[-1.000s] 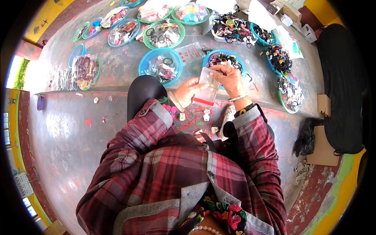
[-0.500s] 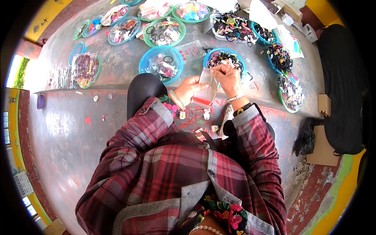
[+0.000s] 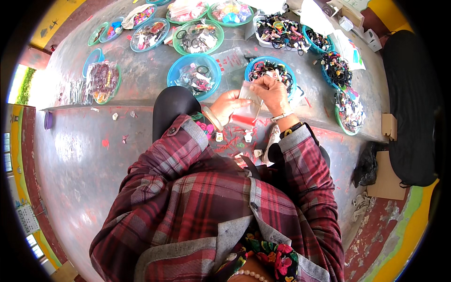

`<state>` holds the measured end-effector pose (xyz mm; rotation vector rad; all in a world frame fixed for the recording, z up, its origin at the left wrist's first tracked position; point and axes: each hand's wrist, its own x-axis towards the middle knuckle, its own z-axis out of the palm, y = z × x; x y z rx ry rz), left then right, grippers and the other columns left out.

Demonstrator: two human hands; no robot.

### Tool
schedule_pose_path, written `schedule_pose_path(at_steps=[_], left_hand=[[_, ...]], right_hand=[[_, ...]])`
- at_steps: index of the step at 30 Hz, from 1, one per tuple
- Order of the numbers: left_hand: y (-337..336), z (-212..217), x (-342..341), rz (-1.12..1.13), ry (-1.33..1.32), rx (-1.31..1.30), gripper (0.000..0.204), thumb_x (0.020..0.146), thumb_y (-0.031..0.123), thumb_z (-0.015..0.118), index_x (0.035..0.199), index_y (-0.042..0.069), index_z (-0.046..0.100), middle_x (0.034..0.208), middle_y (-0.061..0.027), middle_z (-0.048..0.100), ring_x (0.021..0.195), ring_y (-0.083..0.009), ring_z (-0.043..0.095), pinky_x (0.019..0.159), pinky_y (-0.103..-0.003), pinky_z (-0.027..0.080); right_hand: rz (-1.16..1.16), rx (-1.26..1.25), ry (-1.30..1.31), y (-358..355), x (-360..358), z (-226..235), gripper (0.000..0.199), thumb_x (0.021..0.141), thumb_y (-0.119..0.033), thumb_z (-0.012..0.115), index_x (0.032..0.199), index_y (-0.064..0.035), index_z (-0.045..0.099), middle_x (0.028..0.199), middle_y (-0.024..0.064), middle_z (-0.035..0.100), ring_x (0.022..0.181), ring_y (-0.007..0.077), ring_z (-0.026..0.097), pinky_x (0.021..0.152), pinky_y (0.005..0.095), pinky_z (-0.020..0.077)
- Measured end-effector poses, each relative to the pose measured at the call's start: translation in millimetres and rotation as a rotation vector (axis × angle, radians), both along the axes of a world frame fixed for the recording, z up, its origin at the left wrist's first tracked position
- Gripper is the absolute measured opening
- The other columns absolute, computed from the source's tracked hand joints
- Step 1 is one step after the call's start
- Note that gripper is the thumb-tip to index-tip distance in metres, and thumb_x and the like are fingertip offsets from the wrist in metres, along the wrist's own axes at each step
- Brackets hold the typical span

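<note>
My left hand (image 3: 224, 107) grips a small clear plastic bag (image 3: 244, 107) by its left side, thumb lying across the front. Something red shows at the bag's lower end; I cannot tell whether it is inside or behind. My right hand (image 3: 272, 95) pinches at the bag's upper right edge, fingertips pressed together. A thin pale stick (image 3: 258, 112) points down below those fingers; where its top end rests is hidden. Just beyond my right hand stands a blue basin (image 3: 293, 75) full of dark and coloured hair ties. Beyond my left hand is another blue basin (image 3: 174, 79) with bagged pieces.
Several more basins line the raised concrete ledge, among them a green basin (image 3: 221, 40) and a white tub (image 3: 268, 45) of hair ties. Red scraps (image 3: 230, 141) litter the floor below my hands. A black plastic bag (image 3: 365, 167) and cardboard (image 3: 387, 176) lie at the right.
The plastic bag has tilted a little and its upper part looks narrower. My right hand has shifted slightly left along its edge, and the thin stick shows more clearly.
</note>
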<state>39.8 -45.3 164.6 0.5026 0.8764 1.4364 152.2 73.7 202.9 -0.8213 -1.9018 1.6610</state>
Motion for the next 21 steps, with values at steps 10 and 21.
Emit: schedule_pose_path(at_steps=[10,21], left_hand=[[-1.1,5.8,0.2,0.016,0.020,-0.006,0.018,0.082,0.009,0.060,0.099,0.002,0.058,0.088,-0.0037,0.063,0.077,-0.0088,0.060,0.067,-0.023,0.049],[-1.7,8.9,0.3,0.016,-0.089,-0.045,0.026,0.082,0.007,0.054,0.107,-0.002,0.053,0.099,-0.0094,0.060,0.089,-0.0184,0.060,0.079,-0.032,0.049]], right_hand=[[-0.042,0.441,-0.059,2.8,4.8,-2.9,0.009,0.075,-0.015,0.064,0.080,-0.0071,0.064,0.070,0.0045,0.061,0.049,0.0134,0.053,0.047,0.0267,0.0423],[0.004,1.607,-0.174,-8.8,6.7,17.2,0.029,0.066,-0.017,0.055,0.094,-0.0088,0.062,0.102,0.0068,0.058,0.089,0.0208,0.055,0.074,0.0363,0.0424]])
